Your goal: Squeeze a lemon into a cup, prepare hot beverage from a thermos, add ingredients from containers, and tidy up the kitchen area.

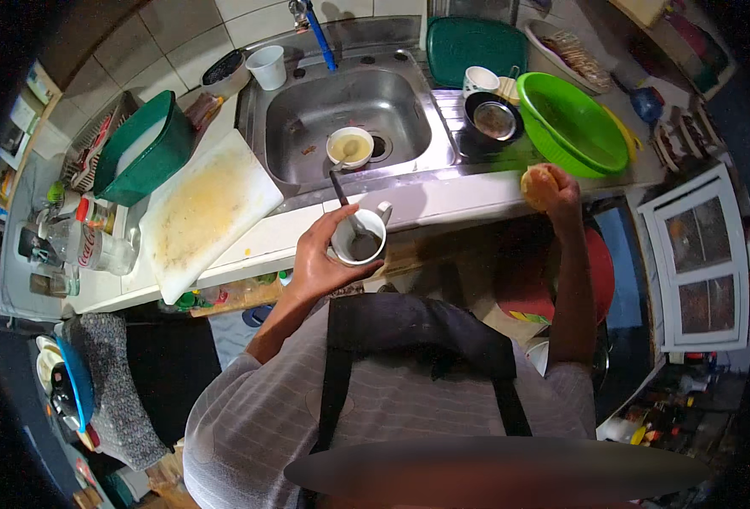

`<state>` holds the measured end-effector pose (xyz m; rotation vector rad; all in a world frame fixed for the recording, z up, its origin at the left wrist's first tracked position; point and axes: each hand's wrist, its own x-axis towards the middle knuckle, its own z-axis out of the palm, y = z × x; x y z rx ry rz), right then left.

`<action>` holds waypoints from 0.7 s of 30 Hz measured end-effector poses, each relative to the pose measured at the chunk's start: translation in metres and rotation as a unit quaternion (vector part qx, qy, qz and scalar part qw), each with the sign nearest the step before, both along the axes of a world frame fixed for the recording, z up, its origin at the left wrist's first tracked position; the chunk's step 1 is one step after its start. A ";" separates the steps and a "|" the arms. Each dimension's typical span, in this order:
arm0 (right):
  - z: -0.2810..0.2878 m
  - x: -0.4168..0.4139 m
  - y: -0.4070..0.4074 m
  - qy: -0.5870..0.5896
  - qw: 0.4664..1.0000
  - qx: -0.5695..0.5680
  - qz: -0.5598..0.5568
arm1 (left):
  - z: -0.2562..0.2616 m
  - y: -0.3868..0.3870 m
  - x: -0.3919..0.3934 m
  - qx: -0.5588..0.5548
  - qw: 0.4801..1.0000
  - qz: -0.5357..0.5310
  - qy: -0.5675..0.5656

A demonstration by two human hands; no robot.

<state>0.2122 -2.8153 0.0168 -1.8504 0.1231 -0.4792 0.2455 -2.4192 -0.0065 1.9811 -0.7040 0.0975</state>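
Note:
My left hand (317, 257) is wrapped around a white mug (341, 245) in front of the counter's edge. A spoon (339, 191) leans in the mug, its dark handle sticking out over the rim, and something dark lies at the mug's bottom. Off to the right, my right hand (556, 188) grips a yellowish sponge (534, 189), partly hidden by the fingers. Beyond the mug, a small white bowl (331, 151) with pale yellow liquid and a spoon (350, 149) sits in the steel sink (349, 89), beside the drain.
A stained white cutting board (209, 210) and a green basin (152, 153) occupy the counter left of the sink. On the right are a black bowl (473, 118), a white cup (480, 81) and a lime-green basin (575, 127). A blue-hosed faucet (320, 32) overhangs the sink.

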 end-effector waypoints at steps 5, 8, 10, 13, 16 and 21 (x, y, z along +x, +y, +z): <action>0.014 0.082 -0.040 0.028 1.000 0.004 0.000 | 0.000 -0.018 0.028 0.013 0.996 0.085 -0.024; 0.037 0.126 -0.077 0.025 0.999 -0.014 -0.025 | 0.001 -0.018 0.030 0.030 0.987 0.149 -0.054; 0.062 0.156 -0.095 -0.014 1.000 0.002 -0.004 | -0.006 -0.017 0.027 0.014 0.979 0.200 -0.036; 0.082 0.194 -0.136 -0.122 0.992 0.004 -0.037 | 0.003 -0.036 0.030 0.040 0.966 0.255 0.013; 0.108 0.225 -0.136 0.093 0.994 -0.036 0.042 | 0.009 -0.061 0.025 0.017 0.954 0.299 0.006; 0.084 0.301 -0.069 0.212 0.934 -0.072 0.280 | 0.007 -0.086 -0.001 0.033 0.928 0.369 -0.027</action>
